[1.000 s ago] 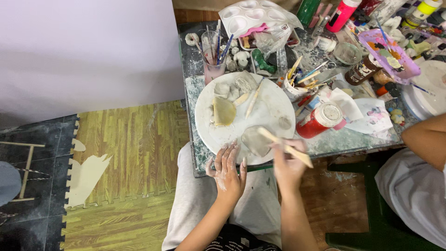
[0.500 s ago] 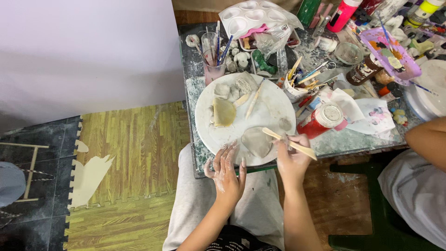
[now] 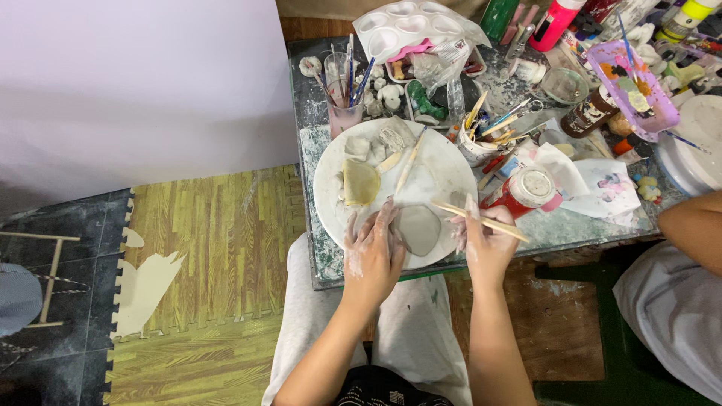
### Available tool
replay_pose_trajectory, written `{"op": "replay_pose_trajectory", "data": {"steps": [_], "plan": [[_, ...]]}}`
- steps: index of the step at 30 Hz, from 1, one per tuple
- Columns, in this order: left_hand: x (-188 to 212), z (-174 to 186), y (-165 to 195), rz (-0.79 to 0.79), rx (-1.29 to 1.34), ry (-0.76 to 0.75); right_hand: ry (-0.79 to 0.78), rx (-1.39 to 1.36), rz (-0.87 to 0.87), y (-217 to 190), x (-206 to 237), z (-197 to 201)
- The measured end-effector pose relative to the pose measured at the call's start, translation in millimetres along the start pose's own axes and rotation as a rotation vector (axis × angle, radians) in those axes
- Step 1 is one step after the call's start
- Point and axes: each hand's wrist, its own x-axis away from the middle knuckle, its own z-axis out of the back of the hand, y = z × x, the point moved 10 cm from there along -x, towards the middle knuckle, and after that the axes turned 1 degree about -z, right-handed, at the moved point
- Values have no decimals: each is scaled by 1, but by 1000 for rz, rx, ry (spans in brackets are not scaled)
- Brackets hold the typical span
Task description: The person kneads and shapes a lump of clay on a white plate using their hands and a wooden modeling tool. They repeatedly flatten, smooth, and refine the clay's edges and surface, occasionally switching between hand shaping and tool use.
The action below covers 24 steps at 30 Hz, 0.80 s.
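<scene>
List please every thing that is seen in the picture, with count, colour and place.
board: 1, white, round, on table
grey slab: 1, on board, between the hands
tan slab: 1, on board, left part
stick: 1, wooden, in right hand
brush cup: 1, clear, behind board
red jar: 1, right of board
palette: 1, white, table back
table: 1, grey, cluttered
other person's arm: 1, far right
left hand: touching grey slab
right hand: holding stick

bare forearms | clay-dusted fingers [image 3: 380, 225] | pale grey trousers [image 3: 410, 316] | black top [image 3: 376, 387]
</scene>
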Motion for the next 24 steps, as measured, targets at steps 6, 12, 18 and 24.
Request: {"op": "replay_pose_trajectory", "data": {"steps": [6, 12, 18, 24], "plan": [[-3, 4, -7, 18, -29, -31, -45, 78, -37, 3, -17, -11], [-9, 14, -4, -41, 12, -4, -131, 59, -96, 12, -23, -20], [-15, 8, -8, 8, 82, -111, -192, 28, -90, 14, -24, -34], [-20, 5, -9, 9, 76, -152, -223, 16, -110, 15, -22, -38]]}}
